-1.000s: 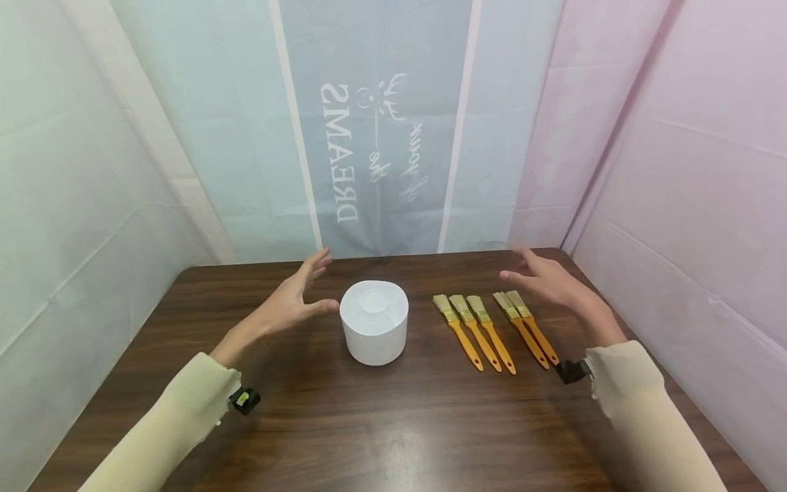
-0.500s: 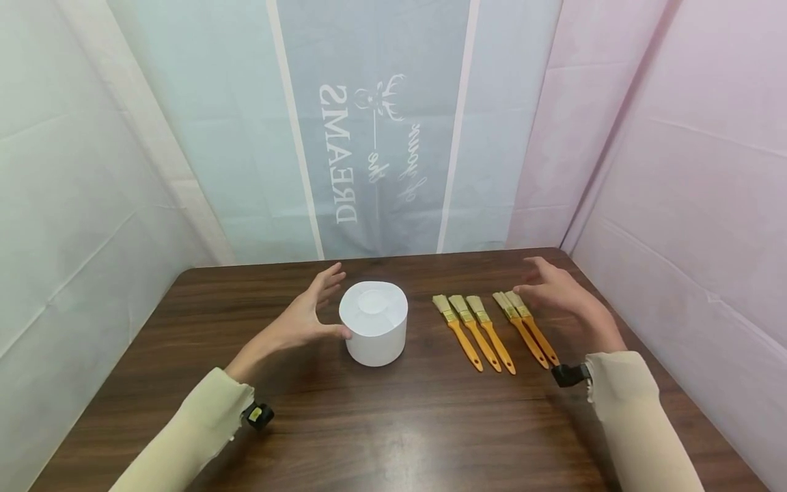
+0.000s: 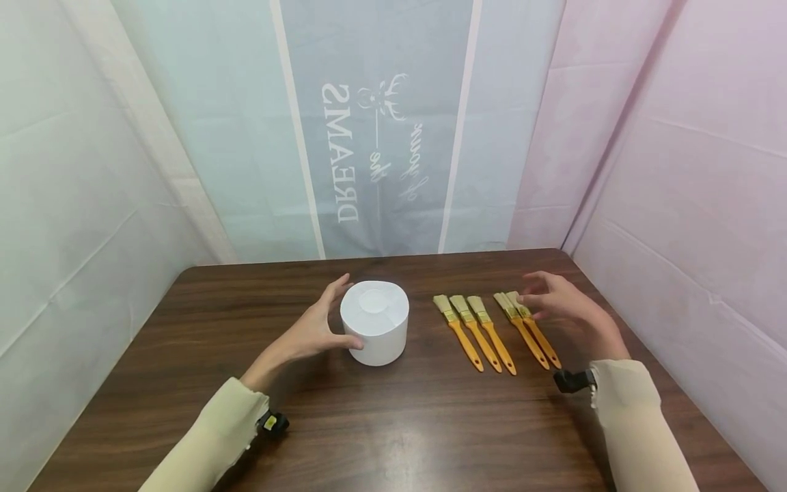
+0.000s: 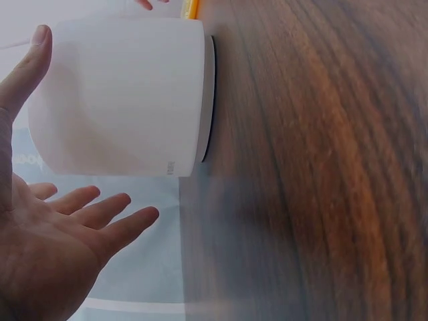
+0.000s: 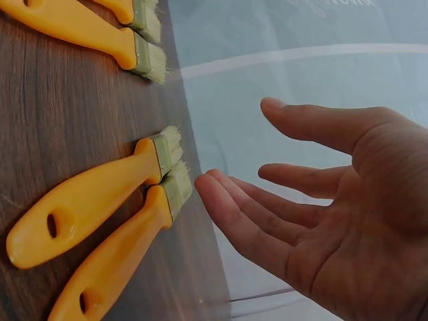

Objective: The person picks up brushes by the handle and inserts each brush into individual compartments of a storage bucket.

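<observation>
Three orange-handled flat paintbrushes [image 3: 481,343] lie side by side to the right of a white round container [image 3: 384,347], and two matching brushes [image 3: 529,341] lie farther to its right; all five have their pale bristles toward the back of the table. The container stands upright on the dark wood-grain tabletop [image 3: 393,417], its top sunken around a pale central disc. In front of the container the grain shows a soft patch of reflected light.

At the container's left side the left hand [image 3: 316,329] is spread around it, thumb at the near side and straight fingers toward the far side; its grip is released, and whether the thumb touches the wall I cannot tell. Well to the container's right, the right hand [image 3: 559,298] is also released, its lightly bent fingertips just beside the bristles of the outer brush; contact there cannot be told.

Beyond the container, a blue-grey striped cloth [image 3: 393,41] hangs behind the table, printed with a white antlered emblem [image 3: 381,98] and mirrored lettering that includes "DREAMS" [image 3: 341,154]. Pale creased sheets rise to the container's left [image 3: 80,171] and right, the right-hand sheet [image 3: 695,171] tinged pink.
</observation>
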{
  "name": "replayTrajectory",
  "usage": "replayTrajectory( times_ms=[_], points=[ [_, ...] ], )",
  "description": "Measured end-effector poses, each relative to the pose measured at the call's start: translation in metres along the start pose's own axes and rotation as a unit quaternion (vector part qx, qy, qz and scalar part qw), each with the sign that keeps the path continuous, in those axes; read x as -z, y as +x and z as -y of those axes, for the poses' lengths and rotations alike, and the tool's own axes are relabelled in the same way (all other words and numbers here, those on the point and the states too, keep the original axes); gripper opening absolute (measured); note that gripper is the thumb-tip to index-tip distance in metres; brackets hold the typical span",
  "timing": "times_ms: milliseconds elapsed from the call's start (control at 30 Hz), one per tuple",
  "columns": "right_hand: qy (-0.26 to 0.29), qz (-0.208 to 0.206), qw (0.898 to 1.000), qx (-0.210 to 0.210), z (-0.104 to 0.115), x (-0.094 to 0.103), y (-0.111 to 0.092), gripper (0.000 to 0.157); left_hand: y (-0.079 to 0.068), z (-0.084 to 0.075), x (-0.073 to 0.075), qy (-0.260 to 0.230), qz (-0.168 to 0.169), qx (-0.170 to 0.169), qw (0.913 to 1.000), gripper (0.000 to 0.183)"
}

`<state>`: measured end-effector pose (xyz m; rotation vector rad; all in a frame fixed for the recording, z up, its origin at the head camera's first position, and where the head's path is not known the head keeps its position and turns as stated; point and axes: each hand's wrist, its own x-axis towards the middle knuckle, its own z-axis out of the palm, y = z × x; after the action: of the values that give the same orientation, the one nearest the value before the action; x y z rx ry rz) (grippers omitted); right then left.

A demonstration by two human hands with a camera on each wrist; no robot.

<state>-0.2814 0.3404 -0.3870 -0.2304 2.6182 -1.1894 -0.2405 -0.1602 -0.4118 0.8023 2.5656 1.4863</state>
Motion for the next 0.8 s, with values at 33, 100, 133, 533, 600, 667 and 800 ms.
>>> replayTrajectory(
  times_ms=[33, 100, 133, 533, 600, 667, 800],
  points=[
    [0.003, -0.001, 1.000, -0.003, -0.002, 0.000, 0.000, 0.077, 0.000, 0.000, -0.001, 0.001, 0.001, 0.002, 1.0000, 0.131],
    [-0.001, -0.007, 1.000, -0.006, -0.005, 0.000, 0.001, 0.075, 0.001, 0.000, -0.003, 0.004, 0.001, 0.006, 1.0000, 0.131],
    [0.000, -0.011, 1.000, -0.011, -0.005, 0.000, 0.001, 0.075, 0.002, 0.000, -0.004, 0.004, 0.001, 0.009, 1.0000, 0.132],
    [-0.019, -0.038, 0.998, -0.051, -0.009, 0.000, 0.001, 0.062, 0.006, 0.003, -0.016, -0.008, -0.008, 0.019, 0.9998, 0.134],
    [-0.031, -0.035, 0.997, -0.056, -0.012, 0.000, 0.002, 0.061, 0.006, 0.003, -0.017, -0.011, -0.011, 0.018, 0.9997, 0.135],
    [-0.042, -0.030, 0.997, -0.064, -0.016, 0.000, 0.003, 0.061, 0.006, 0.004, -0.018, -0.018, -0.012, 0.012, 0.9997, 0.136],
    [-0.050, -0.016, 0.996, -0.078, -0.022, -0.002, 0.005, 0.059, 0.005, 0.004, -0.019, -0.031, -0.009, 0.009, 0.9994, 0.138]
  ],
)
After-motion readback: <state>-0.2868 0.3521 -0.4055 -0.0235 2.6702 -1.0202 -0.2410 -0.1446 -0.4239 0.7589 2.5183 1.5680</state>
